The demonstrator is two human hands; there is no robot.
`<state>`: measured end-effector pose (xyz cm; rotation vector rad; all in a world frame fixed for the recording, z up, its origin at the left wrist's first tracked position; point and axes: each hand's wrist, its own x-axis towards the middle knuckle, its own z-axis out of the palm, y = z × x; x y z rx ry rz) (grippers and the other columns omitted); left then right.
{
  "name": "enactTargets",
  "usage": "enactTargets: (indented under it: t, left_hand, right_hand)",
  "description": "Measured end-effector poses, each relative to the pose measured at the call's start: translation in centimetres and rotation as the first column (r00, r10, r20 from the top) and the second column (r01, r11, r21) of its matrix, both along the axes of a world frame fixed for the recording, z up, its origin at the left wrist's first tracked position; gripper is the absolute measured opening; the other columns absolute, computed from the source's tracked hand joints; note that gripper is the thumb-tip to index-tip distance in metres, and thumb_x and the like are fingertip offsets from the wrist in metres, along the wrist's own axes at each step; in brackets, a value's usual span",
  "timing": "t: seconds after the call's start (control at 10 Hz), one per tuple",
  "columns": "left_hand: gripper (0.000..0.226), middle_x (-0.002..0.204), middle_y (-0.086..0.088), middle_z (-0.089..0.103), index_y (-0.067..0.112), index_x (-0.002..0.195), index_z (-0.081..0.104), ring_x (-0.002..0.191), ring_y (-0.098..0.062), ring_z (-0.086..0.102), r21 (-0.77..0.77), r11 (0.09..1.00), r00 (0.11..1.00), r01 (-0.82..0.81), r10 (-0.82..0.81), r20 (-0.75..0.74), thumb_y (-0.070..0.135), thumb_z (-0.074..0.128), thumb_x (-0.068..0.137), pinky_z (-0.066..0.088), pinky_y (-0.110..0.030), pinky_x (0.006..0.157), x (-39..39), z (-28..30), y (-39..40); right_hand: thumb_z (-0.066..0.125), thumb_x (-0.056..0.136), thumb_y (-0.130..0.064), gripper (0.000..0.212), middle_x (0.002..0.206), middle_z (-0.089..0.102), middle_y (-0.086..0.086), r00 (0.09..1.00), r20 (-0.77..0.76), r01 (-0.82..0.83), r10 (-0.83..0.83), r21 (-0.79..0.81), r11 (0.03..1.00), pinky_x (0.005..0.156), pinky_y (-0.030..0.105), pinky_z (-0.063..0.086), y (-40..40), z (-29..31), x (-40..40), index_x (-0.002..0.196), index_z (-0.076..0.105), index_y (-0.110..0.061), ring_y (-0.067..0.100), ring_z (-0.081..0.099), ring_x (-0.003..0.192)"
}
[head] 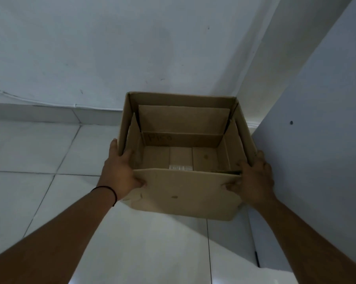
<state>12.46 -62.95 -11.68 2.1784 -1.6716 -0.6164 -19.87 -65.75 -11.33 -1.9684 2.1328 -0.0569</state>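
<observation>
1. Head view, far left: I see pale floor tiles (19,150) meeting a tiled skirting. A thin white cable (39,100) runs along the foot of the wall (91,48).
2. The left forearm crosses the lower left of the view, with a thin black band (111,192) round the wrist.
3. The left hand (121,173) grips the near left corner of the cardboard box (183,193). Its thumb is curled onto the front wall and its fingers lie along the outside of the left wall.
4. The box is in the middle of the view, in the corner between the wall and the panel on the right. It is open at the top, with its flaps folded down inside. There are a few scrawled letters on an inner flap that I cannot read. A strip of clear tape (180,167) lies on the bottom seam. I cannot tell whether the box rests on the tiles or hangs just above them.
5. The right hand (255,181) grips the near right corner. Its thumb is pressed on the front wall and its fingers are curled round the right wall.
6. Far right, a flat pale panel (316,140) stands just beside the box. The right hand is between the two.
</observation>
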Motion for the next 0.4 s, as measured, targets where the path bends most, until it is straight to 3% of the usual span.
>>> enactTargets:
  t: [0.1, 0.2, 0.3, 0.4]
  left_hand:
    - [0.109, 0.157, -0.006, -0.007, 0.019, 0.135, 0.040, 0.128, -0.041, 0.039, 0.019, 1.000, 1.000, 0.017, -0.018, 0.000, 0.034, 0.091, 0.040, 0.041, -0.044, 0.106, 0.4, -0.1, 0.2]
    - [0.109, 0.156, -0.007, -0.014, 0.019, 0.141, 0.031, 0.129, -0.043, 0.034, 0.089, 0.996, 0.997, 0.031, -0.037, 0.071, 0.035, 0.088, 0.050, 0.038, -0.043, 0.107, 0.2, 0.5, 0.7]
    - [0.119, 0.155, -0.001, -0.023, 0.030, 0.147, 0.007, 0.139, -0.042, 0.014, 0.239, 0.971, 0.985, -0.026, -0.015, 0.170, 0.042, 0.083, 0.056, 0.030, -0.059, 0.108, -0.3, 1.9, 0.8]
    - [0.125, 0.155, -0.003, -0.026, 0.029, 0.145, -0.015, 0.143, -0.040, -0.007, 0.214, 0.976, 0.944, -0.040, -0.033, 0.327, 0.052, 0.076, 0.062, 0.016, -0.072, 0.106, -2.0, 3.8, 2.8]
  right_hand:
    - [0.073, 0.070, -0.048, 0.087, 0.155, -0.011, 0.019, 0.999, -0.008, -0.037, 0.037, 0.028, 0.999, 0.110, 0.050, 0.025, 0.6, 0.2, 0.0, 0.141, 0.032, -0.018, 0.040, 0.001, 0.142]
    - [0.058, 0.086, -0.037, 0.082, 0.156, -0.014, 0.016, 0.999, -0.041, 0.022, -0.020, 0.063, 0.998, 0.112, 0.057, 0.021, 2.9, 1.0, 0.5, 0.148, 0.006, -0.024, 0.038, -0.005, 0.143]
    - [0.045, 0.090, -0.038, 0.076, 0.158, -0.009, 0.009, 0.995, -0.094, 0.043, -0.023, 0.217, 0.975, 0.113, 0.058, 0.011, 7.9, 3.4, 1.0, 0.148, -0.003, -0.026, 0.030, -0.003, 0.145]
    - [0.040, 0.092, -0.039, 0.069, 0.158, 0.001, 0.006, 0.984, -0.169, -0.032, 0.060, 0.162, 0.986, 0.115, 0.054, 0.008, 13.4, 7.0, 0.4, 0.147, 0.001, -0.027, 0.026, 0.002, 0.145]
